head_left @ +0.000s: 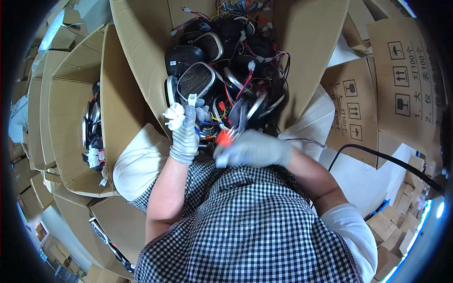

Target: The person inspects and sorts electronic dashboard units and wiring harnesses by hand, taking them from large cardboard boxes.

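My left hand (185,137), in a pale knitted glove, is closed around a bunch of white plastic wire connectors (174,116) that stick out past its fingers. My right hand (257,150), gloved too, is smeared by motion over my lap. A red-orange piece (225,137) and blurred wires show at its fingers, but I cannot tell whether they are gripped. Just beyond both hands, a large cardboard box (309,52) holds a heap of black rounded units (196,80) with silver rims, tangled with coloured wires and plugs.
A second open carton (75,127) at the left holds similar units and white connectors. Printed cartons (351,108) stand at the right, with a black cable (387,159) curving past them. A checked apron (236,221) covers my lap, close to the big box.
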The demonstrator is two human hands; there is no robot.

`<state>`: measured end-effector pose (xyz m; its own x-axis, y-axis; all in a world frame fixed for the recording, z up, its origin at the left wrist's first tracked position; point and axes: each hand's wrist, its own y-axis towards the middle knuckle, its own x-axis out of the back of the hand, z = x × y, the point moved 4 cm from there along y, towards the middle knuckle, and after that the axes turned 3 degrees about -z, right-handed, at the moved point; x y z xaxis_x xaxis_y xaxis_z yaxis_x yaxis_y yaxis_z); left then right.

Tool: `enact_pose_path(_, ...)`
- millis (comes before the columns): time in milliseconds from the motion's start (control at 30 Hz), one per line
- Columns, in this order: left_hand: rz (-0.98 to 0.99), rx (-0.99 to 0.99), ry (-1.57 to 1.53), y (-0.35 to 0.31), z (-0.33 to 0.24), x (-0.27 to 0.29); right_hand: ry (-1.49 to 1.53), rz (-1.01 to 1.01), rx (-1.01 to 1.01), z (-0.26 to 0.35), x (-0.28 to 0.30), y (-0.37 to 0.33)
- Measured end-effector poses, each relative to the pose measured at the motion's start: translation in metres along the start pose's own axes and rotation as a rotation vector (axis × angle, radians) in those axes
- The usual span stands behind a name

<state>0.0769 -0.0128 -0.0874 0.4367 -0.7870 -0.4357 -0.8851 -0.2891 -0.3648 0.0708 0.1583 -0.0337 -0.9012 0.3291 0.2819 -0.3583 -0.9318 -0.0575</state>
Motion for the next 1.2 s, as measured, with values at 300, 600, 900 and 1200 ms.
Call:
enact_pose_path(300, 0.16, -0.064, 0.505, 0.005, 0.012, 0.009, 0.369, -0.57, -0.648, 0.018, 0.046, -0.015)
enact_pose_path(600, 0.283, -0.785, 1.36, 0.016, 0.017, 0.012, -0.823, -0.331, -0.323, 0.0, 0.05, 0.015)
enact_pose_path(900, 0.675, -1.075, 1.637, -0.01, 0.034, 0.012, -0.785, -0.099, -0.248, -0.027, 0.026, 0.011)
enact_pose_path(1200, 0.929, -0.259, 1.172, -0.014, 0.05, 0.014, -0.319, -0.351, -0.203, -0.063, 0.015, -0.015)
